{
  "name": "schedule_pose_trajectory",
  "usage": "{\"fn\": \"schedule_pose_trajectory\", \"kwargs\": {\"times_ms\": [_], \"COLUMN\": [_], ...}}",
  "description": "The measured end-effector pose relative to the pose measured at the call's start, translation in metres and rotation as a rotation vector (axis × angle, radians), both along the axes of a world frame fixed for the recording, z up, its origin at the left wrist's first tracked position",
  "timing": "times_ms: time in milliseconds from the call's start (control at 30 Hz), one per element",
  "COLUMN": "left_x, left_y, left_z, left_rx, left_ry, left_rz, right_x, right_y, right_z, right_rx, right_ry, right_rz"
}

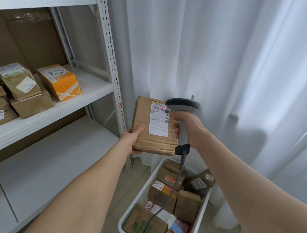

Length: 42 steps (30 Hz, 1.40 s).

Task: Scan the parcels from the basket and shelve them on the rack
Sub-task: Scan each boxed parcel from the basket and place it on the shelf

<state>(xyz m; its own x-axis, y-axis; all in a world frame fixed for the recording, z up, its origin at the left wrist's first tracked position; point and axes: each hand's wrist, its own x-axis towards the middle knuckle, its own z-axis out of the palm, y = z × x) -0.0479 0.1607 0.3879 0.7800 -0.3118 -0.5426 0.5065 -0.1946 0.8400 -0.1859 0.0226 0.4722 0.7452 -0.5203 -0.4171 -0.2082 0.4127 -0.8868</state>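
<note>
My left hand (132, 138) grips the lower left edge of a brown cardboard parcel (146, 135), held upright in front of the curtain. Its white shipping label (159, 120) faces me, and a red scan line crosses the label's top. My right hand (188, 128) is closed around the handle of a grey barcode scanner (182, 104), whose head points at that label. The scanner's cable hangs down over the white basket (200, 219) on the floor, which holds several more parcels. The white metal rack (100, 90) stands at the left.
On the rack's middle shelf lie several brown parcels and an orange box (60, 81). Larger cartons fill the shelves above. The shelf below (52, 161) is bare white board. A white curtain (227, 57) hangs behind the basket, over a pale tiled floor.
</note>
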Motion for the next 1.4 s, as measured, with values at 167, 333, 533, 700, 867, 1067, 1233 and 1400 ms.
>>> {"fn": "schedule_pose_trajectory", "kwargs": {"times_ms": [167, 333, 533, 700, 867, 1067, 1233, 1400], "left_x": [0.0, 0.001, -0.002, -0.011, -0.025, -0.042, -0.044, -0.034], "left_y": [0.001, 0.006, 0.018, 0.028, 0.041, 0.063, 0.086, 0.114], "left_z": [0.002, 0.004, 0.01, 0.016, 0.02, 0.027, 0.032, 0.036], "left_rx": [-0.008, -0.001, 0.012, 0.006, 0.019, 0.014, 0.0, -0.005], "left_ry": [0.019, 0.035, 0.032, 0.032, 0.012, 0.005, 0.001, -0.015], "left_rz": [-0.009, -0.005, 0.036, 0.068, 0.098, 0.136, 0.164, 0.189], "right_x": [0.0, -0.001, -0.004, -0.009, -0.017, -0.023, -0.02, -0.007], "right_y": [0.001, 0.005, 0.012, 0.02, 0.028, 0.043, 0.062, 0.091], "right_z": [0.003, 0.006, 0.011, 0.017, 0.021, 0.025, 0.034, 0.041], "right_rx": [-0.027, -0.041, -0.053, -0.066, -0.065, -0.043, -0.046, -0.072], "right_ry": [0.005, 0.008, -0.006, -0.026, -0.038, -0.046, -0.039, -0.035], "right_rz": [0.026, 0.035, 0.078, 0.11, 0.136, 0.181, 0.241, 0.27]}}
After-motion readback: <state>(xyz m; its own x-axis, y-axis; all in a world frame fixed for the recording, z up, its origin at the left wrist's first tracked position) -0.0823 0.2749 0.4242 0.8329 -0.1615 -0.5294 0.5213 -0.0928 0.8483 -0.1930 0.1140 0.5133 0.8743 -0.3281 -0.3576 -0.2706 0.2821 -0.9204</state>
